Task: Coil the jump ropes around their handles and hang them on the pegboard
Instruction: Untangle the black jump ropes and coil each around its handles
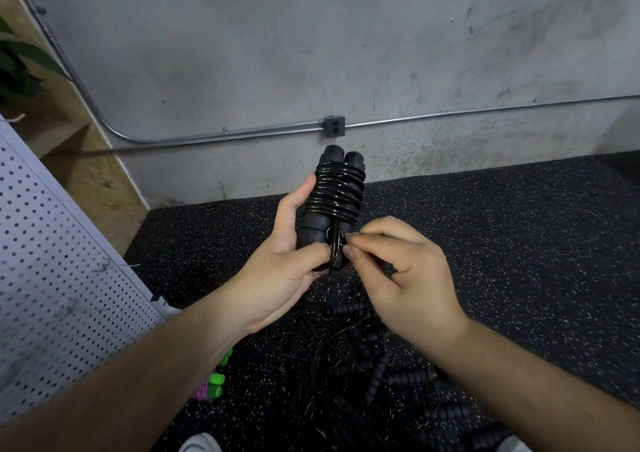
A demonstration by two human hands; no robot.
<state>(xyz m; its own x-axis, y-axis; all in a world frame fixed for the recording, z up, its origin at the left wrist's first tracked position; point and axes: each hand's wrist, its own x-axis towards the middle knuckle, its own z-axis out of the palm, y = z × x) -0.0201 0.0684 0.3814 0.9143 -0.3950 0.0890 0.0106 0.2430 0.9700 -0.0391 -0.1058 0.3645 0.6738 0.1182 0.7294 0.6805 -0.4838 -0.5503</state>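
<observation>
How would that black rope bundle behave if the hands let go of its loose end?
The thin glossy black cord looks springy, so its coils would probably loosen. The two ribbed black foam handles seem light and grippy. The left hand clamps them; the right hand pinches the end.

A grey outlet box point(334, 126) sits on conduit point(221, 135) along the concrete wall point(311, 42) above speckled flooring point(519, 243).

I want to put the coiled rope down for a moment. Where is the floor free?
Free: the speckled floor on the right, below the wall conduit, and the strip beside the pegboard. Crowded: the tangled black jump ropes under the hands, green handles beside them.
</observation>
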